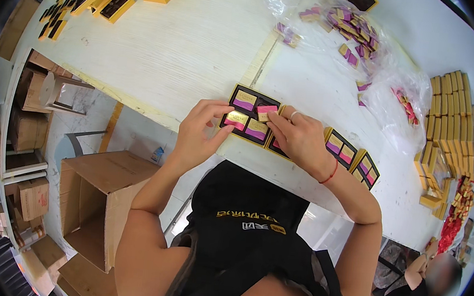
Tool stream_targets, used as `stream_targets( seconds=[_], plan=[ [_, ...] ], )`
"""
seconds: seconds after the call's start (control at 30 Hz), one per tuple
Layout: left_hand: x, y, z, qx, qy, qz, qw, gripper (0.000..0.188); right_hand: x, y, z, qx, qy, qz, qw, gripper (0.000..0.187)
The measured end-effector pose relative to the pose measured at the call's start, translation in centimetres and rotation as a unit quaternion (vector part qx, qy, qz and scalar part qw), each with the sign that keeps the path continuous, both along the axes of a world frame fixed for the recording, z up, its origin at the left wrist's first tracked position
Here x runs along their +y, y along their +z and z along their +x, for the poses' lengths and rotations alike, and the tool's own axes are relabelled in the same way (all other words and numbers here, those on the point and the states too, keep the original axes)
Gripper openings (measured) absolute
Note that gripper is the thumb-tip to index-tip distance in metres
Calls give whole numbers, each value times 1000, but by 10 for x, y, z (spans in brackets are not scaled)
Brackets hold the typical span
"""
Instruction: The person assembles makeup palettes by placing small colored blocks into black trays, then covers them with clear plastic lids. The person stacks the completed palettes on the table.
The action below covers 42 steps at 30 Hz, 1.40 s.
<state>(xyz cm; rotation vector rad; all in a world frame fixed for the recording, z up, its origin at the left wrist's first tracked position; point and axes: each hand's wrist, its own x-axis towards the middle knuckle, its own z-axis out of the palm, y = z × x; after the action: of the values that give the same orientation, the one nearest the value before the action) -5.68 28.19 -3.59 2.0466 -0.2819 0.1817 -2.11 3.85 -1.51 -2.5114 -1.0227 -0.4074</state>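
An open black tray with gold edges (254,109) lies near the table's front edge, divided into square compartments. Purple-and-gold wrapped chocolates occupy its upper left and lower right compartments. My left hand (200,128) is at the tray's left side, thumb and fingertips on either side of a pink-and-gold wrapped chocolate (236,120) in the lower left compartment. Between the fingers of my right hand (301,137) is another pink-and-gold wrapped chocolate (266,113), tilted over the upper right compartment. That hand partly covers a second tray (279,146) next to the first.
Two filled trays (340,147) continue the row rightward. Loose wrapped chocolates (354,31) lie on clear plastic bags (392,77) at the back right. Black-and-gold trays (116,7) are heaped far left, gold boxes (451,117) stacked right. Cardboard boxes (126,171) stand below left; another person (421,280) is lower right.
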Motion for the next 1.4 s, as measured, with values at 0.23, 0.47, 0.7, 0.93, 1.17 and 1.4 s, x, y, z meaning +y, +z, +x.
stream_targets(
  seconds=[0.23,0.47,0.7,0.93,1.17,1.4],
  plan=[
    [-3,5,-2,-77,-20,76,994,43,0,4,0,174,-3,181,968,18],
    [-6,-12,-11,-188,-18,232,954,49,-5,26,22,363,-40,206,908,11],
    [-4,-18,-11,-201,-21,244,948,50,4,17,37,217,32,100,970,8],
    [-13,-32,-14,-155,-1,162,975,48,7,-3,33,146,28,53,988,28],
    [-17,-34,-18,-147,1,161,976,51,7,-7,17,59,12,-59,996,33],
    [-16,-40,-19,-123,9,149,981,53,3,-20,4,-88,60,-146,984,32]
  ],
)
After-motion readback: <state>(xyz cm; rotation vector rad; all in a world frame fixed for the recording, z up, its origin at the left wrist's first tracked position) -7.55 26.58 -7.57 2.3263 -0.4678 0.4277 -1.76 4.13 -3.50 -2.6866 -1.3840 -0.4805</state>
